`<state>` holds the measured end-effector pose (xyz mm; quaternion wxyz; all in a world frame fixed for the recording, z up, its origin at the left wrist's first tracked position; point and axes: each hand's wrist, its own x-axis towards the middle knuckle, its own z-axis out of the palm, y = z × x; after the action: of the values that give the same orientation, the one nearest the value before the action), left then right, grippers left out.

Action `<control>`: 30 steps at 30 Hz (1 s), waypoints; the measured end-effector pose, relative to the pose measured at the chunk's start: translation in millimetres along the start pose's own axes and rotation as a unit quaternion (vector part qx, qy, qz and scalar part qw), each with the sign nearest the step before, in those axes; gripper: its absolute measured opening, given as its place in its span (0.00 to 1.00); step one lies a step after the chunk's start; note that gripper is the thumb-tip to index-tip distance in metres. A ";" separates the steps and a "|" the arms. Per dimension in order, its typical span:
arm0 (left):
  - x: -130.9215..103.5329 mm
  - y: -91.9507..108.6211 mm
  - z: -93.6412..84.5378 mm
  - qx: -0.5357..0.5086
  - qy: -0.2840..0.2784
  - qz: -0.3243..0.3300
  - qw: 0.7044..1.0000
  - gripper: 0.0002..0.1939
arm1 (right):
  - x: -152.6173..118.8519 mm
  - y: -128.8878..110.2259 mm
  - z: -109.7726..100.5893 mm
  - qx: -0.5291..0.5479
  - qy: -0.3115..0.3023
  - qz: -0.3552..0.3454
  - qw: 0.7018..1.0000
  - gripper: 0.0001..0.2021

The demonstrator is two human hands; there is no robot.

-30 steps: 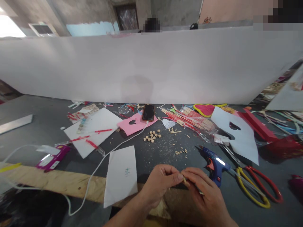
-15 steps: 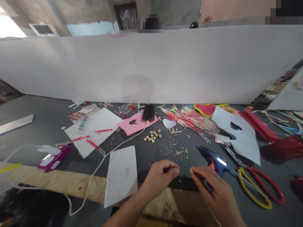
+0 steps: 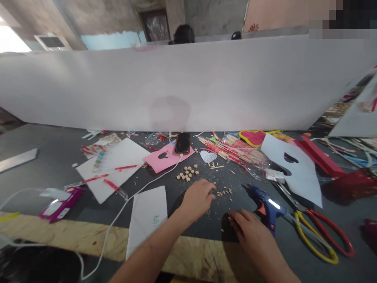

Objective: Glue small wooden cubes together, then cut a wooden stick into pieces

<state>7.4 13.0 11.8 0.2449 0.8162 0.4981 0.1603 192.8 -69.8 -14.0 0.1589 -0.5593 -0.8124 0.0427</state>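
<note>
My left hand (image 3: 198,198) reaches over the dark table, thumb and forefinger slightly apart, just left of several short cut stick pieces (image 3: 224,192). Nothing shows between those fingers. Low over the table's near part, my right hand (image 3: 250,228) is closed, its fingertips pinching a small pale wooden piece mostly hidden by the fingers. A group of small wooden clusters (image 3: 187,173) sits beyond my left hand. Right of my right hand lies a blue glue gun (image 3: 269,208), and beside it scissors (image 3: 306,212) with yellow and red handles.
A phone (image 3: 182,143) on pink paper (image 3: 156,159) has a white cable running toward me. Wrapped sticks (image 3: 235,151), cut white paper (image 3: 294,169), a white card (image 3: 147,216) and a purple device (image 3: 61,204) lie around. A white panel (image 3: 188,82) stands across the back.
My left hand has moved forward, away from my right hand, toward the cut stick pieces. My right hand has shifted slightly left and lower, still pinching the small piece.
</note>
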 end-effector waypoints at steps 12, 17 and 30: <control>33.7 -1.8 5.3 0.100 -0.019 0.005 0.995 0.11 | -15.2 5.5 -14.7 0.055 0.065 0.044 0.995 0.13; 31.2 3.4 9.8 0.114 -0.046 0.012 0.992 0.08 | -23.6 16.4 -31.4 0.059 0.119 0.064 0.989 0.11; 41.0 -2.9 2.9 0.147 -0.026 -0.024 0.989 0.08 | -41.3 48.3 -40.3 -0.030 0.006 0.311 0.950 0.20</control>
<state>25.3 50.0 8.5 0.1391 0.8349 0.5292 0.0587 261.7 -94.4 3.5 0.1257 -0.7887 -0.5985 0.0623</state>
